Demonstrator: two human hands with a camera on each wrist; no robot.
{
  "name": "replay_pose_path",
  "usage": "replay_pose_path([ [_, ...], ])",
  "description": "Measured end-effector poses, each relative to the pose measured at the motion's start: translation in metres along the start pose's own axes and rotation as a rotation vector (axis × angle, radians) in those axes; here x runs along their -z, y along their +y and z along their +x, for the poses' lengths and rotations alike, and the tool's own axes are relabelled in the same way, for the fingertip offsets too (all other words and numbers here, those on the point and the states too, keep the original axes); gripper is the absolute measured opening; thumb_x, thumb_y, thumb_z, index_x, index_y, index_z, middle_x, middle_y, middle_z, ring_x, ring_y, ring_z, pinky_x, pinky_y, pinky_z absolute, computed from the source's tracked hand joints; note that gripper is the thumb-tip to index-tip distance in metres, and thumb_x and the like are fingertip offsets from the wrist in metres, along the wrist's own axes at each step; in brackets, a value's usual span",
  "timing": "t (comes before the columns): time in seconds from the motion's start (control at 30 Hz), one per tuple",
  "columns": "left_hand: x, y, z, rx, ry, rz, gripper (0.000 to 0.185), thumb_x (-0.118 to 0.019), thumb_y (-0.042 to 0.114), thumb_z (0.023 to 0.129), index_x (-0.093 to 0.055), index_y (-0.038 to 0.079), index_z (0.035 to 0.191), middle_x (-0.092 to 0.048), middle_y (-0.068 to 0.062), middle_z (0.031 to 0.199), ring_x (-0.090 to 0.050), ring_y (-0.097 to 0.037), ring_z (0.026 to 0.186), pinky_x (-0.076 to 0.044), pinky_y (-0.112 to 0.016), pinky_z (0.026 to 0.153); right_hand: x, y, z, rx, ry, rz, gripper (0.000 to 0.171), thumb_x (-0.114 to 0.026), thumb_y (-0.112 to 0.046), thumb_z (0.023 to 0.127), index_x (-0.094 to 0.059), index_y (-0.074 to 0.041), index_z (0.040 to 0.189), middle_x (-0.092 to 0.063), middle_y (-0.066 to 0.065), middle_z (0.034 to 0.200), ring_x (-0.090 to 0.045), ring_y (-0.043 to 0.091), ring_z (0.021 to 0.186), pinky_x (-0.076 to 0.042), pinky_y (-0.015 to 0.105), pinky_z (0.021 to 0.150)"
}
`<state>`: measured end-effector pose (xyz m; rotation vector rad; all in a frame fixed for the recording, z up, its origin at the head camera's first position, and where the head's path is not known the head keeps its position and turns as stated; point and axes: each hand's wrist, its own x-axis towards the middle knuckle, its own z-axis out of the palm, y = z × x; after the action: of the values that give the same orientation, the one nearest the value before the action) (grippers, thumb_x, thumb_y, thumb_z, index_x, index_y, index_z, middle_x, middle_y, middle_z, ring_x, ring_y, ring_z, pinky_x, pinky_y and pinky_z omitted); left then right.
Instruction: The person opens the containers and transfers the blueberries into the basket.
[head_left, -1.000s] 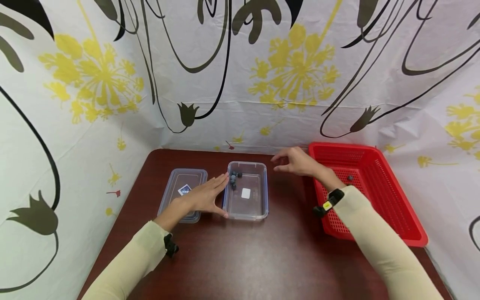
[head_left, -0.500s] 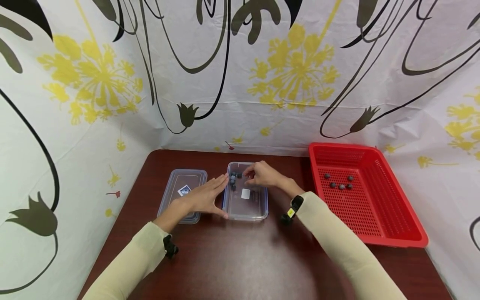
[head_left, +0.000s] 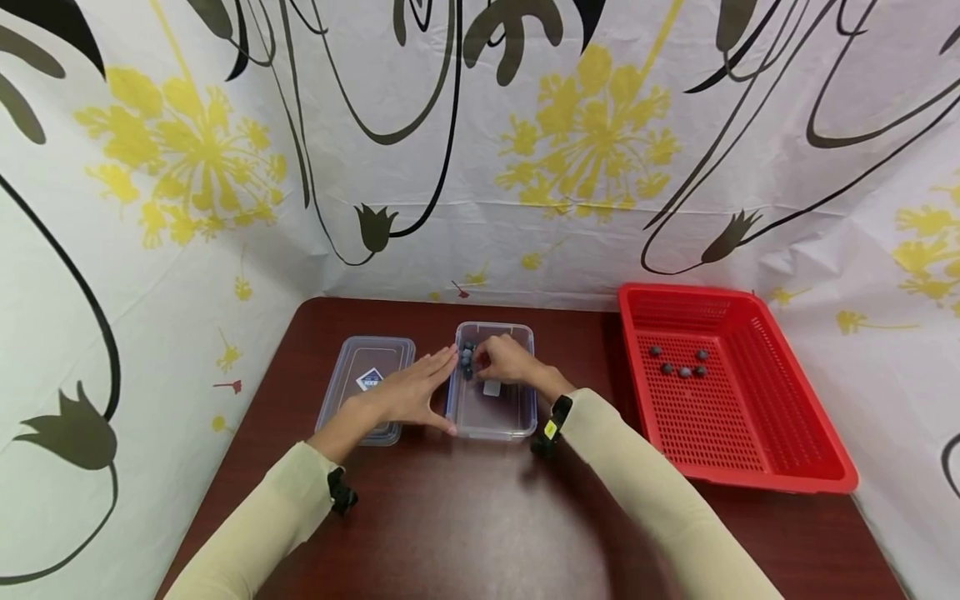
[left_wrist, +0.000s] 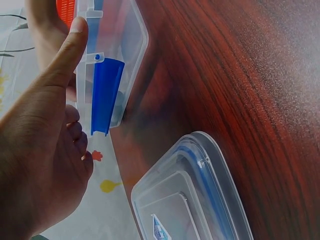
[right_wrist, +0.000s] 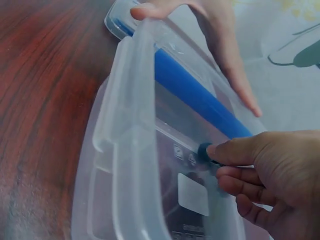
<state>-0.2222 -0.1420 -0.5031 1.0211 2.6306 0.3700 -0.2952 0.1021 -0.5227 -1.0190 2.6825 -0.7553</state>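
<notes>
Several dark blueberries (head_left: 467,358) lie along the left side of a clear plastic box (head_left: 491,423) with blue clips. My right hand (head_left: 506,360) reaches into the box, and its thumb and fingers pinch a dark blueberry (right_wrist: 204,151) near the bottom. Along the box's left wall, my left hand (head_left: 408,392) rests with fingers straight and thumb spread toward the near corner. In the left wrist view, its thumb touches the box rim (left_wrist: 82,60) by a blue clip (left_wrist: 106,95). The right hand partly hides the berries beside it.
A clear lid (head_left: 352,367) with a blue-and-white label lies left of the box, partly behind my left hand. At the right stands a red perforated basket (head_left: 795,400) with several blueberries (head_left: 684,372) on its bottom. A patterned cloth (head_left: 480,275) hangs behind the brown table (head_left: 450,517).
My right hand has moved left from beside the red basket into the clear box, down to the berries, uncovering those in the basket. My left hand has stayed against the box.
</notes>
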Motion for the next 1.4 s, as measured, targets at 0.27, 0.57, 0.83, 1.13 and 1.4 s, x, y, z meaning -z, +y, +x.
replay_pose_path([
  [0.27,0.001,0.001,0.0,-0.002,-0.003,-0.003,0.131,-0.078,0.072,0.083,-0.009,0.0,0.169,0.0,-0.015,0.178,-0.006,-0.029,0.165,-0.014,-0.05,0.132,-0.012,0.0,0.005,-0.105,0.023,-0.02,0.016,-0.092,-0.017,0.083,-0.077,-0.012,0.08,-0.07,-0.005,0.071,-0.058,0.007,0.063,-0.05,0.026,0.062],
  [0.57,0.0,0.001,0.001,-0.007,0.005,-0.005,0.13,-0.078,0.071,0.083,-0.011,0.0,0.169,-0.001,-0.014,0.178,-0.007,-0.031,0.164,-0.016,-0.051,0.131,-0.024,-0.002,0.003,-0.174,0.089,-0.022,0.018,-0.093,-0.025,0.083,-0.079,-0.014,0.082,-0.072,-0.005,0.073,-0.061,0.008,0.063,-0.053,0.028,0.061],
  [0.83,0.001,0.001,0.001,-0.007,0.009,-0.007,0.13,-0.078,0.071,0.083,-0.011,0.0,0.169,-0.002,-0.014,0.178,-0.008,-0.031,0.164,-0.016,-0.051,0.131,-0.021,-0.004,0.003,-0.161,0.091,-0.03,0.016,-0.092,-0.022,0.084,-0.079,-0.012,0.083,-0.072,-0.004,0.073,-0.062,0.008,0.063,-0.053,0.028,0.06],
  [1.13,0.002,0.002,-0.001,0.006,-0.006,-0.009,0.131,-0.078,0.072,0.082,-0.009,0.001,0.169,-0.002,-0.014,0.179,-0.007,-0.03,0.164,-0.015,-0.051,0.131,0.003,-0.006,-0.005,-0.098,0.1,-0.02,0.012,-0.087,-0.014,0.086,-0.082,-0.006,0.094,-0.078,0.001,0.083,-0.07,0.011,0.073,-0.059,0.031,0.071],
  [1.4,0.001,0.001,0.001,0.0,-0.004,-0.003,0.132,-0.078,0.073,0.082,-0.01,0.0,0.169,-0.003,-0.016,0.178,-0.007,-0.031,0.164,-0.015,-0.052,0.131,0.047,-0.003,-0.024,-0.051,0.165,-0.024,0.014,-0.089,-0.014,0.086,-0.083,-0.005,0.095,-0.08,0.004,0.087,-0.074,0.015,0.078,-0.062,0.034,0.074],
])
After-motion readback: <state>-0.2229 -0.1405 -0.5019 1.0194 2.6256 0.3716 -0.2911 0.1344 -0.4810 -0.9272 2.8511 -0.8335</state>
